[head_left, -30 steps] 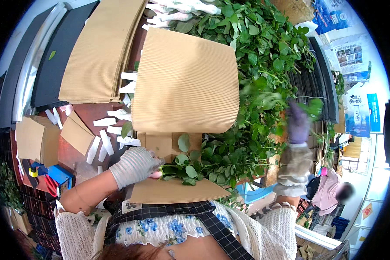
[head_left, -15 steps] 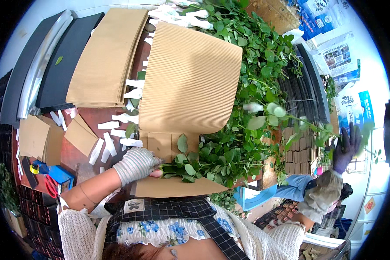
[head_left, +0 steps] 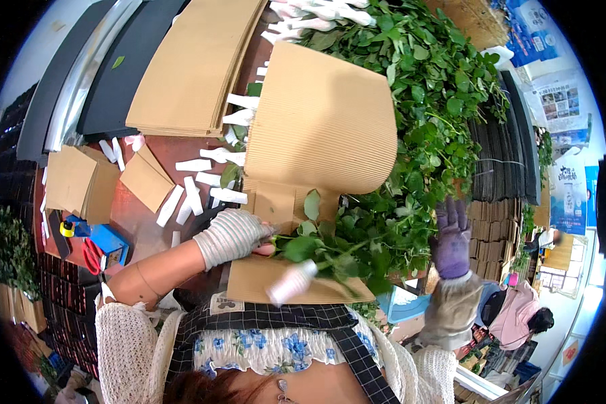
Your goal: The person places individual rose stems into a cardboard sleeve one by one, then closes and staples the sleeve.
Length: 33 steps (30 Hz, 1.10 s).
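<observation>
At six o'clock, our left hand (head_left: 232, 236) grips a stem (head_left: 330, 250) steady against cardboard (head_left: 316, 128) — right hand (head_left: 451, 236) released, fingers spread.

Up and left of the left grip, a cardboard stack (head_left: 195, 64) lies on the table (head_left: 141, 202). White strips (head_left: 195, 182) are scattered between; a blue box (head_left: 111, 244) sits left of it.
</observation>
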{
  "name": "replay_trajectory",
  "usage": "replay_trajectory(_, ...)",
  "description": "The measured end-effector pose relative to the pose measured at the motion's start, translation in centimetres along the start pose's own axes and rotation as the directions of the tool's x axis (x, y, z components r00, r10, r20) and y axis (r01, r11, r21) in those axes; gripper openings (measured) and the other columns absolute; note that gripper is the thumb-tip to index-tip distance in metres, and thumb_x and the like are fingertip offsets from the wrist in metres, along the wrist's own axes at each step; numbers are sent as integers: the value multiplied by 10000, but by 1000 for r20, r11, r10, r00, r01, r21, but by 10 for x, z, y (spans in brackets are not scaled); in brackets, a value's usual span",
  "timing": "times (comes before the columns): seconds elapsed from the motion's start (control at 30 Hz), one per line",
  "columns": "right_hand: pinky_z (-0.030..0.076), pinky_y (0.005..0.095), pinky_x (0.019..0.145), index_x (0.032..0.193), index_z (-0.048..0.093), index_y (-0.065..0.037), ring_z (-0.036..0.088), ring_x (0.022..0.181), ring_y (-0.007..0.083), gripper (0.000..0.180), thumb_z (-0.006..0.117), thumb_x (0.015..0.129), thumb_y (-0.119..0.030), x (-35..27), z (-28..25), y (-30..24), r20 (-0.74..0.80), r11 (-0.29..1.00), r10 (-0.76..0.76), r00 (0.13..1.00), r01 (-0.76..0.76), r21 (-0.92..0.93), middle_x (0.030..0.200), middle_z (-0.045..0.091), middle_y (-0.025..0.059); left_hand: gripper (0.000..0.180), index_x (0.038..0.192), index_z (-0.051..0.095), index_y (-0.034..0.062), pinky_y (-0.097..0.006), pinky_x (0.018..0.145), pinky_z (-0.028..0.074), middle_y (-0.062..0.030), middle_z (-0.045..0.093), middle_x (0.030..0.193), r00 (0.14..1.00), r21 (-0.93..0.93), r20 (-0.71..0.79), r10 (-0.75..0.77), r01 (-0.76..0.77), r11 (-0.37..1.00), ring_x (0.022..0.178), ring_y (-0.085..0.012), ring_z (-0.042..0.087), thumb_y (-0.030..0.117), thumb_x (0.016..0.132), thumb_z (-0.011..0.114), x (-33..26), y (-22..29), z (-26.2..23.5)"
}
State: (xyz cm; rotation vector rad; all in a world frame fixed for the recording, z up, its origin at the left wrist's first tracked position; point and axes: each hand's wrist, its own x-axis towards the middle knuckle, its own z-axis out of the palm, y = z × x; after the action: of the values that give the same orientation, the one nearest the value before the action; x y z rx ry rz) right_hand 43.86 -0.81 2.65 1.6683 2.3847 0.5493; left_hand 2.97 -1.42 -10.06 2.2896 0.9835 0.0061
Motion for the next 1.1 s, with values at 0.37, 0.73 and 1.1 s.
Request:
replay_trajectory(0.37,513,437,759,998,631,-83,625,882,318,229,591,777,-127,72,42,-176,25,442,-729,684,442,781,947,639,126,258,959,651,128,-470,567,488,-129,614,681,998,77,-61,-6,11,997,626,-339,619,335,895,510,-1,-2,9)
replay_trajectory(0.73,489,406,728,1001,637,-104,609,827,283,273,711,738,-119,80,-63,-129,-295,610,-266,918,397,685,944,644,76,324,919,605,106,-471,578,488,-151,634,749,998,-79,-12,-66,65,995,653,-352,633,421,883,535,-5,-8,16)
replay_trajectory(1.1,460,457,712,947,548,-73,561,808,363,238,667,740,-70,63,108,-214,-134,514,-402,906,344,786,864,571,149,227,952,650,154,-385,729,475,-32,575,859,785,139,-619,2,108,984,911,-233,564,292,772,651,-10,-18,13)
